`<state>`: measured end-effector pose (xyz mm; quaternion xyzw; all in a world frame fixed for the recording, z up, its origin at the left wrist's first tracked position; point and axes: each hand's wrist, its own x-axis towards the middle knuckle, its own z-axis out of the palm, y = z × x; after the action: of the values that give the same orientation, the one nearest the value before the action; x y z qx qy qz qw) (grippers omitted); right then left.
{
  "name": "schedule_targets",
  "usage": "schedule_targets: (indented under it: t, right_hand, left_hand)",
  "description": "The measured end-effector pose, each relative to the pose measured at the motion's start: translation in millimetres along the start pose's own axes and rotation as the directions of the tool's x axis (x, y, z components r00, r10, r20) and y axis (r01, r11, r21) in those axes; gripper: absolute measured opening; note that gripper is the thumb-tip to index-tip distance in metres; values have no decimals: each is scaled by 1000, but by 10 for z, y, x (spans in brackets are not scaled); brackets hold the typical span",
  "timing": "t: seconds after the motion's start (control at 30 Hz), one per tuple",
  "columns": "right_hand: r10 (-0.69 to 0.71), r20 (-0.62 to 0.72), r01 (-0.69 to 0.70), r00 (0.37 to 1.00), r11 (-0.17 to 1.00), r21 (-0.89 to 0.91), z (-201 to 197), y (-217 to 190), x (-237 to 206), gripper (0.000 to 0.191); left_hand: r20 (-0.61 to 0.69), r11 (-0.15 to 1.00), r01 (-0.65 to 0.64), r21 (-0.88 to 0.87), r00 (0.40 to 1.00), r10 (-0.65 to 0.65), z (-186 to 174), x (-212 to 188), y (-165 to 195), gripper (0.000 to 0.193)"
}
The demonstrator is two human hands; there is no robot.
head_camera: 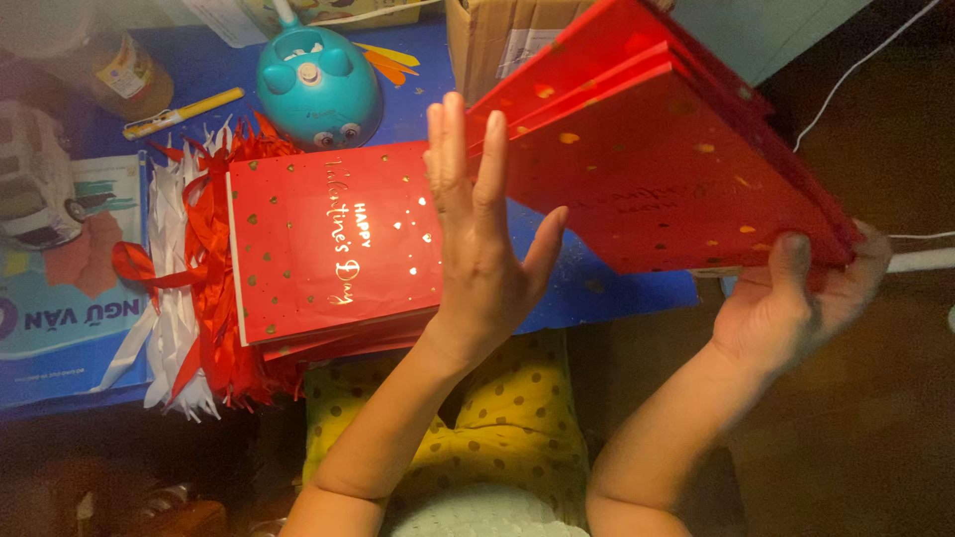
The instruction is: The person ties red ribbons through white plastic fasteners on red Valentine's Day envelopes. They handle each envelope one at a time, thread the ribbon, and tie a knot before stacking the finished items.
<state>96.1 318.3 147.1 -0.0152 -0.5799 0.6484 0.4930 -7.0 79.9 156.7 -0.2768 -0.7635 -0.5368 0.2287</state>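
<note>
Head view, largest item first: the blue table (607, 288) carries most of the goods. Above its right part I hold a flat red gift bag (657, 159), tilted, with gold spots. My right hand (796, 303) is clamped on its lower right corner, thumb on the near face. My left hand (482, 229) is open, fingers spread and upright, palm at the bag's left edge; whether it presses the bag I cannot tell.

Progress, as judged: a stack of red gift bags (333, 249) already lies flat on the table, ribbon handles (194, 268) in red and white fanned out at its left. The raised bag is apart from that stack and not yet laid down. How many remain is not shown.

Surroundings: a cardboard box (497, 40) stands at the far edge behind the raised bag. A teal round toy (318, 89) sits beyond the stack. A book (60, 298) lies at left, a toy car (35, 184) above it. A yellow pen (184, 112) lies near the teal toy. Nothing sits on top of the stack.
</note>
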Motion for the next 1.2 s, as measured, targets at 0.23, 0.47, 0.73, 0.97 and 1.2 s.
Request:
schedule_targets:
  t: [0.23,0.47,0.73,0.97,1.2]
  right_hand:
    - [296,400,-371,867,921,121,1132,389,199,38]
    - [576,543,-600,611,785,-156,1947,1238,-365,54]
    - [473,432,-460,768,877,-142,1550,1163,-609,43]
    - [427,388,-422,817,901,-104,1530,770,-869,27]
    - [69,546,329,835,733,-596,1720,474,-1186,21]
  left_hand:
    - [117,920,-72,385,993,29,-642,-220,119,77]
    - [433,926,58,374,872,-230,-921,-470,-264,108]
    - [433,942,-5,337,889,-151,-874,-728,-556,74]
    - [243,857,498,130,822,-515,-945,-723,-592,34]
    - [204,951,19,308,975,-85,-832,-804,-507,60]
